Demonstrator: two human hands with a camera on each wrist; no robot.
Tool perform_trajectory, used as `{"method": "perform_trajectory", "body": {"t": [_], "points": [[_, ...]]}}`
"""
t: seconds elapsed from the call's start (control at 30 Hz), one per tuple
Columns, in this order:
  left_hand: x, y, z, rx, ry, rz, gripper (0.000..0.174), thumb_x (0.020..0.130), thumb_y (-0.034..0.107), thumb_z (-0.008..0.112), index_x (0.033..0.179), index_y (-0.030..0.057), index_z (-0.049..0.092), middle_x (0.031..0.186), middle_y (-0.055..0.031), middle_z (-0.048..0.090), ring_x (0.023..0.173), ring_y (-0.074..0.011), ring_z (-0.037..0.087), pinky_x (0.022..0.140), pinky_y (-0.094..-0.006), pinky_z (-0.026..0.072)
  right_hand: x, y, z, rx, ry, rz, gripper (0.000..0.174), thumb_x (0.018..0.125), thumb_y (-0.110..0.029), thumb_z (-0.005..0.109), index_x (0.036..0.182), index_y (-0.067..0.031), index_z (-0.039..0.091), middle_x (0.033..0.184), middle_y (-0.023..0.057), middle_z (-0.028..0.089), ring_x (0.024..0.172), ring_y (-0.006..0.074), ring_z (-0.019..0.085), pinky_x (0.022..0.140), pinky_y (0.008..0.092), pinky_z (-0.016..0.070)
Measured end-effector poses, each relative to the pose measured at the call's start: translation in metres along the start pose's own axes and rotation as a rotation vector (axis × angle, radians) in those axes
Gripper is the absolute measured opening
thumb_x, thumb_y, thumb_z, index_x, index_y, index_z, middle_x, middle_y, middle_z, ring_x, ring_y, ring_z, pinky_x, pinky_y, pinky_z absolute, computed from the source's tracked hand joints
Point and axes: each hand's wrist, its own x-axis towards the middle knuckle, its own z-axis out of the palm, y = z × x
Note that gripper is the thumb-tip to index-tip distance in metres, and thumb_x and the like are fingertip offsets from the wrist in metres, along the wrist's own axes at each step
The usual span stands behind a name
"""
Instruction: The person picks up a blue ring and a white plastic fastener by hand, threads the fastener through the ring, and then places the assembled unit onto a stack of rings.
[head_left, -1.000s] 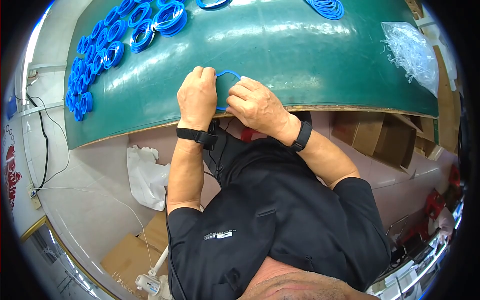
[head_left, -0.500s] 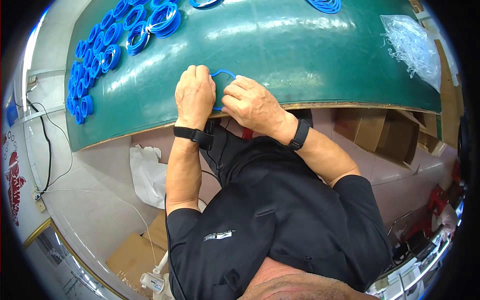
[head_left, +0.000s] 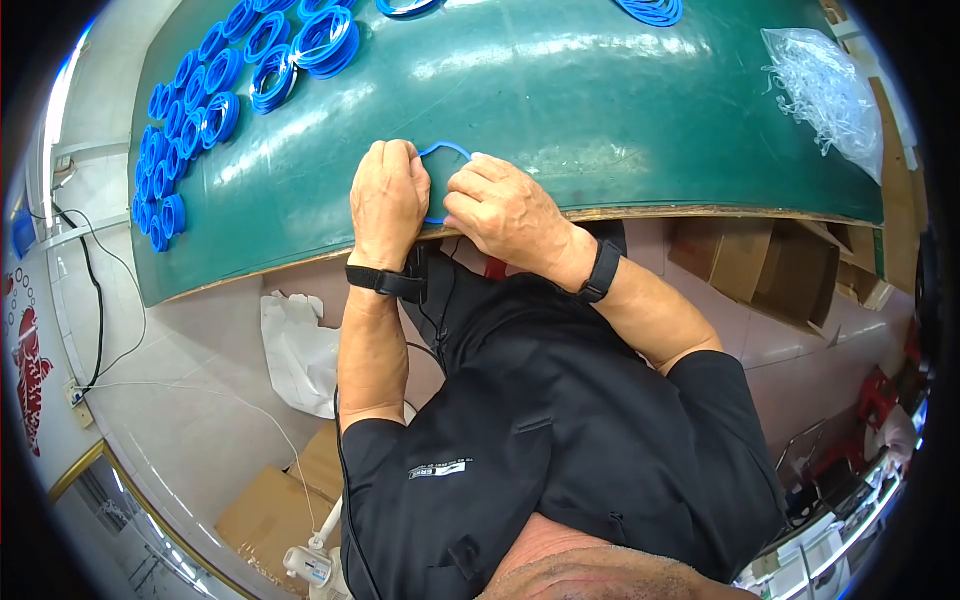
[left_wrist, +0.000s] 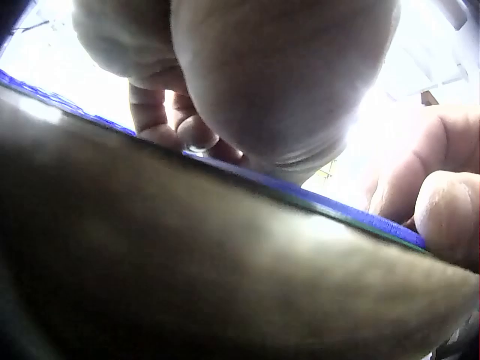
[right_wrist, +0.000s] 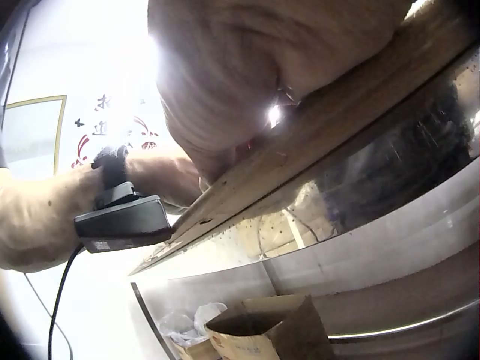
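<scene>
A coil of thin blue tubing or cord [head_left: 447,147] lies at the green table's near edge, between my two hands. My left hand [head_left: 388,200] holds its left side with curled fingers, knuckles up. Opposite it, the right hand [head_left: 505,203] grips the coil's right side. In the left wrist view the blue coil [left_wrist: 352,212] runs low along the tabletop, with right-hand fingertips [left_wrist: 448,210] at its right end. The palm hides much of the left hand's grip. The right wrist view shows the right hand [right_wrist: 247,67] at the table edge, its fingertips mostly hidden.
Many blue coils [head_left: 220,118] stand in rows at the table's left, and another bundle [head_left: 655,10] lies at the far side. A clear plastic bag of small translucent pieces [head_left: 825,95] sits at the right. Cardboard boxes [head_left: 765,270] are below the table edge.
The left hand's fingers have shifted slightly toward the body along the coil, with the wrist turned a little. The right hand keeps its hold. The whole head view has shifted slightly.
</scene>
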Motion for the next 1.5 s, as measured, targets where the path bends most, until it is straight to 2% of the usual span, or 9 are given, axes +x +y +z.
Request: {"method": "perform_trajectory", "body": {"t": [0.37, 0.57, 0.77, 1.0, 1.13, 1.3, 1.4, 1.5], "points": [[-0.010, 0.003, -0.005, -0.124, 0.035, -0.017, 0.011, 0.094, 0.004, 0.071, 0.099, 0.0037, 0.062, 0.093, -0.0151, 0.062, 0.089, -0.0379, 0.064, 0.078, -0.0487, 0.0535, 0.003, -0.001, -0.003, 0.008, -0.015, 0.010, 0.025, 0.077, -0.014, 0.088, 0.089, -0.0074, 0.067, 0.101, 0.0079, 0.064, 0.101, 0.0305, 0.065, 0.098, 0.0419, 0.0558], [-0.020, 0.006, 0.000, -0.187, 0.090, -0.051, 0.011, 0.093, 0.004, 0.072, 0.098, 0.0050, 0.062, 0.092, -0.0138, 0.062, 0.088, -0.0366, 0.064, 0.078, -0.0483, 0.0520, 0.004, -0.001, -0.004, 0.031, 0.003, 0.021, 0.026, 0.075, -0.011, 0.089, 0.092, -0.0070, 0.069, 0.103, 0.0074, 0.066, 0.101, 0.0312, 0.065, 0.093, 0.0426, 0.0562], [-0.031, 0.014, 0.013, -0.137, 0.150, -0.036, 0.012, 0.092, 0.006, 0.073, 0.098, 0.0076, 0.063, 0.091, -0.0107, 0.063, 0.089, -0.0345, 0.065, 0.081, -0.0472, 0.0503, 0.005, 0.000, -0.004, 0.046, 0.006, 0.036, 0.027, 0.075, -0.010, 0.089, 0.094, -0.0063, 0.070, 0.103, 0.0076, 0.068, 0.100, 0.0322, 0.066, 0.090, 0.0446, 0.0564], [-0.037, 0.017, 0.022, -0.157, 0.262, -0.072, 0.013, 0.092, 0.007, 0.074, 0.099, 0.0095, 0.064, 0.091, -0.0087, 0.063, 0.089, -0.0333, 0.066, 0.082, -0.0467, 0.0500, 0.015, -0.007, -0.006, 0.116, 0.057, 0.172, 0.025, 0.081, -0.003, 0.084, 0.103, -0.0070, 0.072, 0.102, 0.0099, 0.069, 0.096, 0.0336, 0.067, 0.086, 0.0452, 0.0558], [-0.038, 0.017, 0.025, -0.173, 0.332, -0.058, 0.014, 0.092, 0.007, 0.075, 0.101, 0.0095, 0.065, 0.092, -0.0088, 0.064, 0.089, -0.0331, 0.066, 0.081, -0.0467, 0.0506, 0.021, -0.003, 0.004, 0.079, 0.124, 0.165, 0.023, 0.086, -0.002, 0.079, 0.106, -0.0083, 0.073, 0.102, 0.0098, 0.069, 0.094, 0.0332, 0.067, 0.083, 0.0441, 0.0538], [-0.041, 0.016, 0.026, -0.179, 0.340, -0.036, 0.015, 0.092, 0.008, 0.076, 0.102, 0.0091, 0.066, 0.094, -0.0088, 0.066, 0.089, -0.0336, 0.067, 0.081, -0.0465, 0.0519, 0.026, 0.006, 0.016, -0.036, 0.074, 0.160, 0.017, 0.089, -0.004, 0.077, 0.106, -0.0092, 0.073, 0.101, 0.0089, 0.069, 0.094, 0.0320, 0.067, 0.082, 0.0431, 0.0518], [-0.040, 0.017, 0.023, -0.212, 0.352, -0.029, 0.015, 0.092, 0.008, 0.077, 0.103, 0.0093, 0.066, 0.094, -0.0090, 0.067, 0.090, -0.0342, 0.067, 0.081, -0.0463, 0.0524, 0.027, 0.009, 0.018, -0.082, 0.099, 0.096, 0.011, 0.091, -0.012, 0.072, 0.102, -0.0111, 0.073, 0.094, 0.0071, 0.063, 0.091, 0.0304, 0.066, 0.081, 0.0437, 0.0515], [-0.039, 0.017, 0.021, -0.304, 0.347, -0.052, 0.014, 0.093, 0.005, 0.077, 0.102, 0.0077, 0.067, 0.095, -0.0092, 0.068, 0.084, -0.0309, 0.068, 0.076, -0.0427, 0.0538, 0.024, 0.008, 0.017, -0.076, 0.082, 0.126, 0.012, 0.091, -0.008, 0.075, 0.103, -0.0100, 0.074, 0.099, 0.0075, 0.066, 0.094, 0.0305, 0.068, 0.082, 0.0436, 0.0512]]}}
